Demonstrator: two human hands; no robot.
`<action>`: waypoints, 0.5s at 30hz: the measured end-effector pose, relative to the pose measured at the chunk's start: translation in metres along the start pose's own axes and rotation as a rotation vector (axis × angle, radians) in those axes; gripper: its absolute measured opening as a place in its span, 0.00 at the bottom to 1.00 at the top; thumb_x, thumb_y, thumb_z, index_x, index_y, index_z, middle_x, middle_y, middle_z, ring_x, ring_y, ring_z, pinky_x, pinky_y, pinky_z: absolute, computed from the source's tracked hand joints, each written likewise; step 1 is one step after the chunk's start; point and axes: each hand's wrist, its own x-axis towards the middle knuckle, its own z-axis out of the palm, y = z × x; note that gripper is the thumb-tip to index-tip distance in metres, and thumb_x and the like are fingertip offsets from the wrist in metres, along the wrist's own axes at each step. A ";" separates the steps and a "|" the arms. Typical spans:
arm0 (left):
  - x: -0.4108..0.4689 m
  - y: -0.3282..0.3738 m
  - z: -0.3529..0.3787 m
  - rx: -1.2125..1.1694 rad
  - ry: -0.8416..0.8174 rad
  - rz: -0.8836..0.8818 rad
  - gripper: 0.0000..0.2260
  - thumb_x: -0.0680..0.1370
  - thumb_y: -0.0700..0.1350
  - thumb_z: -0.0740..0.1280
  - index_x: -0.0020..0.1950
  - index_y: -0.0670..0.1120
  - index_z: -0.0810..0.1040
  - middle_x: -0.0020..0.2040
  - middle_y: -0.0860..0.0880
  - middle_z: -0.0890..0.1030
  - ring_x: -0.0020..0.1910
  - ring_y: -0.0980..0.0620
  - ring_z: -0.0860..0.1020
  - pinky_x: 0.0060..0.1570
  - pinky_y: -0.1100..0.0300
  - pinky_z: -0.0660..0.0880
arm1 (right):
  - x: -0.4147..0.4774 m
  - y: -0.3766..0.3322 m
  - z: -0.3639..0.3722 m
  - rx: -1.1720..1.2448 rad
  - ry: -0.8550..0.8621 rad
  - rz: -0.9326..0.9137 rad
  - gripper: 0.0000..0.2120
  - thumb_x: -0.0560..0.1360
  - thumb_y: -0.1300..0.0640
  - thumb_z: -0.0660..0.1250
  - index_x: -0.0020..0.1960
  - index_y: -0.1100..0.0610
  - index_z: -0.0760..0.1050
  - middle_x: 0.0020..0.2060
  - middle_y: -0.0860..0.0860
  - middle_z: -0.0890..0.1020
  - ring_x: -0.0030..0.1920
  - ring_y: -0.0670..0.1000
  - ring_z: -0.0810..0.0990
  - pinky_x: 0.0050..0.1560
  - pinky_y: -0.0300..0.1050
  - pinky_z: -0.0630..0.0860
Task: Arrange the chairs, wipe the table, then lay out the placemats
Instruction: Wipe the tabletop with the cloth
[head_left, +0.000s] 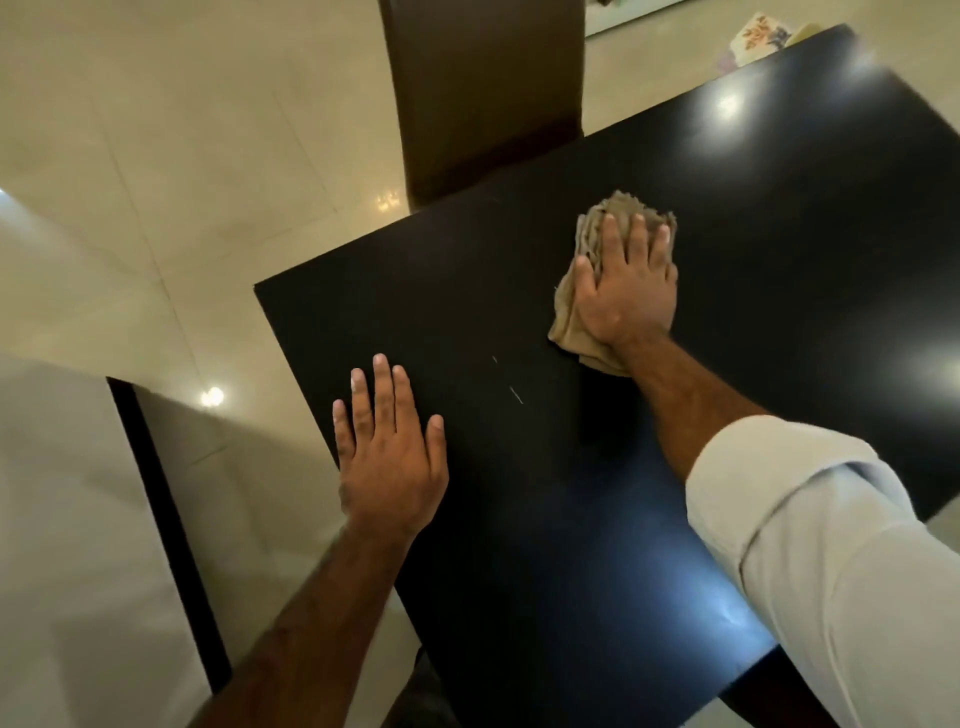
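Note:
A glossy black table (779, 234) fills the middle and right of the head view. My right hand (628, 286) presses flat on a crumpled beige cloth (589, 234) on the tabletop, fingers spread over it, toward the far edge. My left hand (389, 452) lies flat and open on the bare tabletop near the left edge, holding nothing. A brown high-backed chair (483, 88) stands pushed against the far side of the table. Small pale streaks mark the tabletop between my hands.
Shiny cream floor tiles (156, 156) lie to the left and beyond the table. A pale surface with a dark edge (156, 493) stands at the lower left. A patterned item (761, 34) lies past the table's far corner.

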 end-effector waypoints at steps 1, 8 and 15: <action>-0.001 0.005 0.001 0.000 -0.002 -0.007 0.35 0.88 0.63 0.42 0.90 0.48 0.39 0.90 0.48 0.33 0.88 0.45 0.32 0.88 0.40 0.39 | -0.013 0.018 0.000 -0.002 0.014 0.046 0.38 0.85 0.29 0.45 0.91 0.44 0.47 0.91 0.56 0.50 0.90 0.66 0.47 0.85 0.72 0.56; -0.051 0.071 0.015 0.001 -0.060 0.113 0.35 0.88 0.63 0.46 0.90 0.46 0.41 0.90 0.46 0.36 0.89 0.43 0.37 0.87 0.40 0.40 | -0.124 0.115 -0.001 -0.052 0.059 0.194 0.37 0.86 0.32 0.49 0.90 0.48 0.52 0.89 0.59 0.57 0.89 0.67 0.53 0.82 0.73 0.63; -0.142 0.145 0.039 -0.061 -0.140 0.186 0.34 0.89 0.61 0.48 0.90 0.46 0.42 0.90 0.47 0.39 0.89 0.49 0.38 0.88 0.45 0.40 | -0.256 0.174 -0.002 -0.044 0.022 0.168 0.35 0.88 0.37 0.49 0.91 0.48 0.48 0.90 0.56 0.52 0.90 0.64 0.49 0.87 0.67 0.58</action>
